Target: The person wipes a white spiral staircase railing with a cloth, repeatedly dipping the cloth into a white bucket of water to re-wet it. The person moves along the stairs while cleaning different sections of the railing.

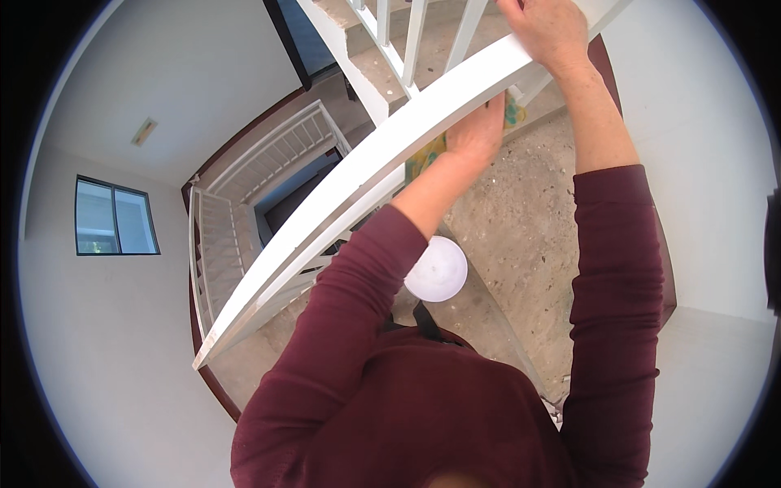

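Note:
A white stair handrail (366, 158) crosses the view diagonally before me. My left hand (479, 131) is just below the rail, its fingers partly hidden behind it. That hand holds a yellow and green patterned cloth (426, 157), which shows on both sides of the hand against the railing. Higher up, my right hand (552, 33) lies over the top of the same rail and grips it; its fingertips are cut off by the picture's upper edge. White balusters (415, 43) stand behind the rail.
A round white bowl or lid (437, 269) is below my left forearm. Rough concrete floor (518, 226) with specks of debris extends to the right. Concrete steps (381, 67) rise beyond the rail. Lower left, another white railing (274, 152) borders a stairwell. A window (116, 216) is in the left wall.

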Motion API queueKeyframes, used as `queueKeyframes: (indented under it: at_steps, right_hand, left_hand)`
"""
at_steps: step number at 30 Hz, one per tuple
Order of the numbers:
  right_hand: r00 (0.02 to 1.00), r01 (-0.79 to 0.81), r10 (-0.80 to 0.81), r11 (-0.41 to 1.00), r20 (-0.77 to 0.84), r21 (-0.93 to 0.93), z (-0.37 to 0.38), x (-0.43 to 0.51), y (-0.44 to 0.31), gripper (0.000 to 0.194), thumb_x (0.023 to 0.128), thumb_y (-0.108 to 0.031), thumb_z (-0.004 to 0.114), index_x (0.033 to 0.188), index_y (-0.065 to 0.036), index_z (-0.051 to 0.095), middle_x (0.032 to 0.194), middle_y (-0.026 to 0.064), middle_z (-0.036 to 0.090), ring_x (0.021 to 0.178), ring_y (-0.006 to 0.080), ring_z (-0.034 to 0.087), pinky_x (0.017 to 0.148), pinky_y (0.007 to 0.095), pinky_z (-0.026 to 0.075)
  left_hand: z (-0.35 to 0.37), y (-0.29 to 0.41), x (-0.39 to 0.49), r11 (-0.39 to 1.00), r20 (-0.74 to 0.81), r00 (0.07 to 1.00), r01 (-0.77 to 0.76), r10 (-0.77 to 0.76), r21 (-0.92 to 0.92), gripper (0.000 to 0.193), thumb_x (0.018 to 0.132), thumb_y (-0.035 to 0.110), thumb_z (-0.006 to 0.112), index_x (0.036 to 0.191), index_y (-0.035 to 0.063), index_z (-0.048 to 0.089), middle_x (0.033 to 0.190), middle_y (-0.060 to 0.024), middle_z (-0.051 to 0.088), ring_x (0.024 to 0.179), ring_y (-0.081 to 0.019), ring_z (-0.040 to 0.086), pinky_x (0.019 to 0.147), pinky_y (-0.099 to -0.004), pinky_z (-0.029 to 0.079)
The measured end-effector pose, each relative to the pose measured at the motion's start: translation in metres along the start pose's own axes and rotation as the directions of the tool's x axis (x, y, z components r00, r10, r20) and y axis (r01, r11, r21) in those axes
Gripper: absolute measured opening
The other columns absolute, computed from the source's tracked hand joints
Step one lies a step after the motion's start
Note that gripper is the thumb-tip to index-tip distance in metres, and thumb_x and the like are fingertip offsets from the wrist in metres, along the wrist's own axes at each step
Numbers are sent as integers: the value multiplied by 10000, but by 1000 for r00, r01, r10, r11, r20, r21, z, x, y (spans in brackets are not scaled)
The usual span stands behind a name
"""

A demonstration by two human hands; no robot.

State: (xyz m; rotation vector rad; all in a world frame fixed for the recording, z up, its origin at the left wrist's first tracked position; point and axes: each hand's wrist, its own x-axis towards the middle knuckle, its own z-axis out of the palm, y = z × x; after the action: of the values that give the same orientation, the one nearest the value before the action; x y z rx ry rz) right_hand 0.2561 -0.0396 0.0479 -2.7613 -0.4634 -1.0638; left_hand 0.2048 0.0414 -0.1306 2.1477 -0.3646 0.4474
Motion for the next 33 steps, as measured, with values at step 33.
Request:
queueKeyframes:
  at_steps: [33]
  right_hand:
    - [975, -193, 44, 644, 216, 740, 43, -286, -195, 563, 756, 21, 580, 1315, -47, 556, 1382, 188, 485, 1328, 364, 449, 1096, 452, 393]
  left_hand:
    - [-119, -131, -188, 964, 102, 978, 158, -183, 216, 457, 856, 86, 594, 1304, 57, 507, 1196, -262, 590, 1087, -470, 566, 896, -505, 469]
